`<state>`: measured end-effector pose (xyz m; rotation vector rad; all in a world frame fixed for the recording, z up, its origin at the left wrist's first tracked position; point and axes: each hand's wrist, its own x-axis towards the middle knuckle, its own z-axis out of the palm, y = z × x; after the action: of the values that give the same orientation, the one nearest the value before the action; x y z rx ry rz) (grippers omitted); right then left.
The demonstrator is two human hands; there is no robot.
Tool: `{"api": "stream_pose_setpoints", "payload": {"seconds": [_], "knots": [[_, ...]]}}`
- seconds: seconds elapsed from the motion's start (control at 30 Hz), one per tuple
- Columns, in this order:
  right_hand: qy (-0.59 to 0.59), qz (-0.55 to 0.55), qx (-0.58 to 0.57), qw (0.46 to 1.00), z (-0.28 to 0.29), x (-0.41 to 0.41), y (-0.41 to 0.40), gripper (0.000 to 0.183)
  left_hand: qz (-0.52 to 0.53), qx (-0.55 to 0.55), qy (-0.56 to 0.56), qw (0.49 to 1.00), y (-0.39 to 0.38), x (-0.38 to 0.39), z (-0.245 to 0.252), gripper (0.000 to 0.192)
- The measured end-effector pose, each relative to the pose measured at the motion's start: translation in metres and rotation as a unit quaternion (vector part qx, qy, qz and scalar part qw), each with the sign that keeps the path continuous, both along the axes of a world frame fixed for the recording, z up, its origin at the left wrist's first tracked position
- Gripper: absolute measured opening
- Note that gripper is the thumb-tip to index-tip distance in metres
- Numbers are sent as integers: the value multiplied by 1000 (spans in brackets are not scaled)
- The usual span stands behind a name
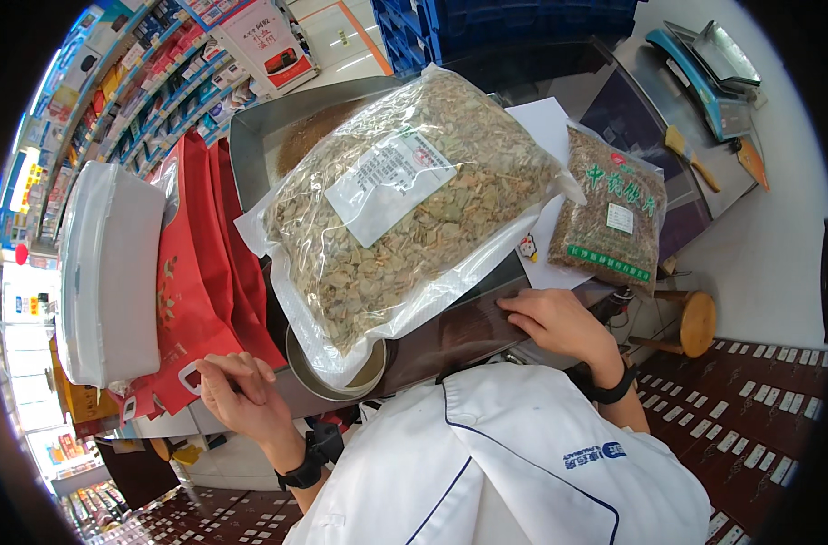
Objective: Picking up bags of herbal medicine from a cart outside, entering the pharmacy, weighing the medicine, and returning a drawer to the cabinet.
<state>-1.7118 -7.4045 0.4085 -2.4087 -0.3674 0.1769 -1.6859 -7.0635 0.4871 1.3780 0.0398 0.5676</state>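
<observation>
A large clear plastic bag of dried, pale green leaf pieces (414, 266) lies tilted in front of me, bearing a white printed label (390, 187). My left hand (240, 395) is near its lower left, fingers loosely curled and apart with nothing visible in them. Beside those fingers is a white loop handle (188, 379) at the red carrier bags (203, 293); whether they touch is unclear. My right hand (557, 320) is over the dark table's front edge (448, 347), right of the leaf bag, empty. A round metal bowl (380, 371) sits partly hidden under the bag's lower corner.
A metal tray (257, 136) holding brown granules is behind the leaf bag. To the right lie a smaller printed bag of brown material (608, 211), white paper (547, 112), a brush (690, 157) and a blue scale (703, 88). A white plastic tub (111, 272) stands left; a wooden stool (696, 323) is lower right.
</observation>
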Motion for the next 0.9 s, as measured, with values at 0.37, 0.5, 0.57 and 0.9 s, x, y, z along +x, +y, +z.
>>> {"api": "stream_pose_setpoints", "payload": {"seconds": [0.37, 0.5, 0.57, 0.9], "knots": [[-100, -64, 126, 985, 93, 7, -5, 57, -18, 7, 15, 1000, 12, -3, -5, 42], [-183, -132, 165, 960, 74, 14, -16, 44, 26, 27, 117, 992, 1, 6, -5, 25], [-157, -177, 200, 951, 75, 21, -17, 34, -24, 7, 156, 987, 8, 4, -7, 18], [-58, -185, 166, 967, 73, 98, -33, 50, -238, -83, 218, 943, -6, 31, -19, 64]]}}
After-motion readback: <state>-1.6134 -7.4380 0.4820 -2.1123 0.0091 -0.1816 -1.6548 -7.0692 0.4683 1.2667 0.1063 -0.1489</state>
